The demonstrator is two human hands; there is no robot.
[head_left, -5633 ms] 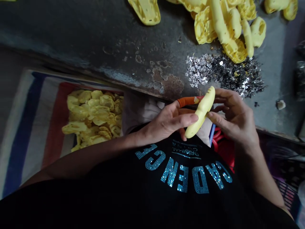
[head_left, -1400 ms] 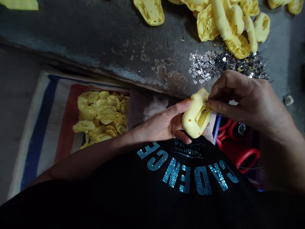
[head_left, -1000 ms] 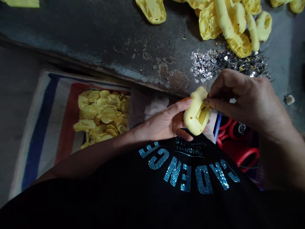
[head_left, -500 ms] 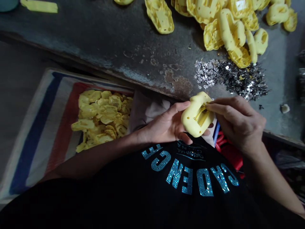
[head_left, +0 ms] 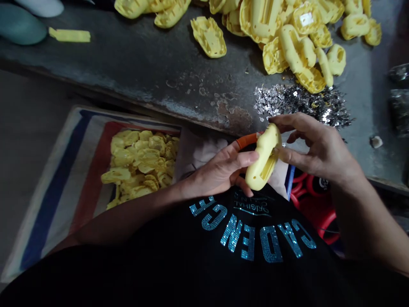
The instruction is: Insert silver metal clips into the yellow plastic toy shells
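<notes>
A pale yellow moulded plastic shell (head_left: 266,158) is held between both hands just in front of my chest, turned on edge. My left hand (head_left: 220,169) grips its lower side with thumb and fingers closed round it. My right hand (head_left: 315,145) pinches its upper end, thumb and forefinger pressed on the rim. An orange handle (head_left: 246,140) sticks out behind the left hand's thumb; which hand holds it I cannot tell. A heap of small shiny metal pieces (head_left: 300,102) lies on the worn metal table (head_left: 153,72) just beyond the right hand.
Many more yellow shells (head_left: 287,34) are heaped at the table's far side. A striped sack (head_left: 64,170) to my lower left holds a pile of yellow shells (head_left: 140,157). Red plastic rings (head_left: 315,200) lie under the right wrist. A teal object (head_left: 19,27) sits far left.
The shell has been turned from showing its hollow inside to standing on edge. My right hand shifted from poking inside it to pinching its upper end. The view tilted up slightly.
</notes>
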